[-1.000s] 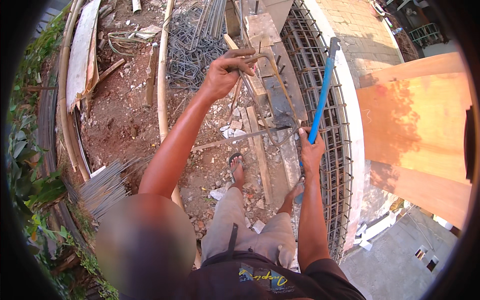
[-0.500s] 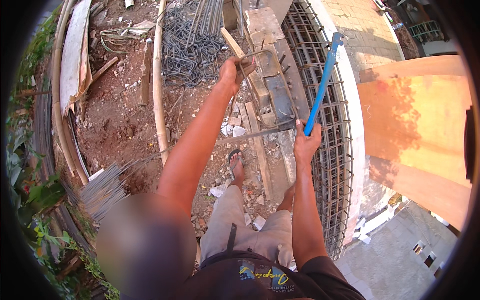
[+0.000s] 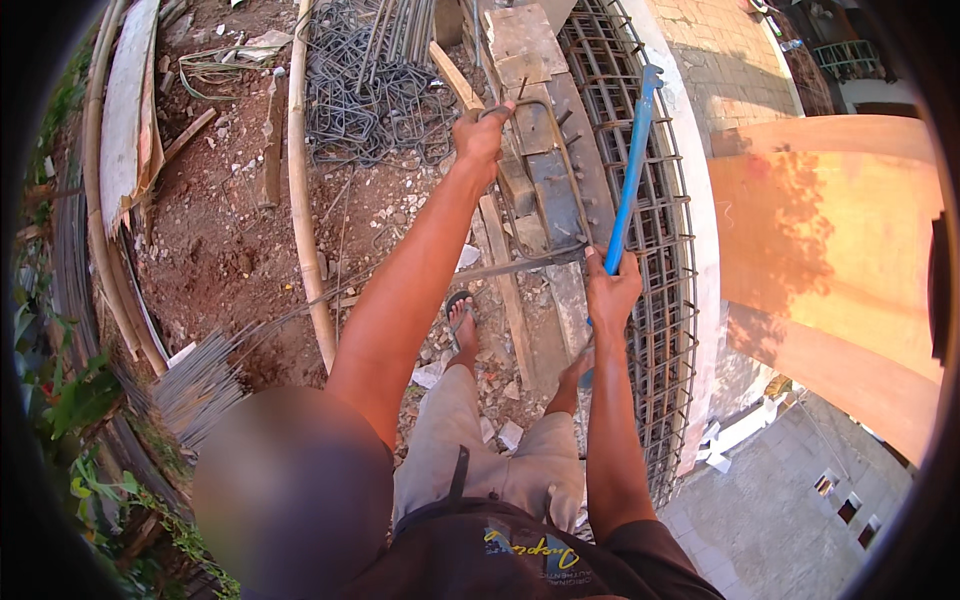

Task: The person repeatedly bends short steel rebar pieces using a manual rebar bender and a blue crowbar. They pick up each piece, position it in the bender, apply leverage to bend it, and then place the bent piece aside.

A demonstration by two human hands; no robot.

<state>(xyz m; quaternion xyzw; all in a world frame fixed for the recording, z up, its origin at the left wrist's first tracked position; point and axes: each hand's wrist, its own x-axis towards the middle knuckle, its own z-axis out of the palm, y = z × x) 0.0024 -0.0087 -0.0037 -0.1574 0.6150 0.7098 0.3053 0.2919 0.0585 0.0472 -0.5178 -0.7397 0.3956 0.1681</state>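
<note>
My left hand (image 3: 480, 135) is closed on the upper end of a bent steel rod (image 3: 567, 150), beside a wooden bench fitted with metal plates (image 3: 553, 185). From there the rod runs across the bench, turns down its right side and bends left near my right hand. My right hand (image 3: 613, 290) is wrapped round a blue rebar bending bar (image 3: 633, 170) with a notched head at its far end. The bar slants up and away, over a long rebar cage (image 3: 655, 270). Upright pins (image 3: 570, 140) stick out of the bench.
Tangled bent steel rods (image 3: 370, 110) lie at the far left, by a bamboo pole (image 3: 298, 160). Thin rods (image 3: 205, 385) are bundled at lower left. Loose planks (image 3: 510, 300) and rubble surround my feet. Right of the cage stands an orange-brown panel (image 3: 820, 230).
My left hand has moved right, toward the bench, carrying its end of the bent rod; its fingers look more closed. My right hand still grips the blue bar. The view has shifted slightly.
</note>
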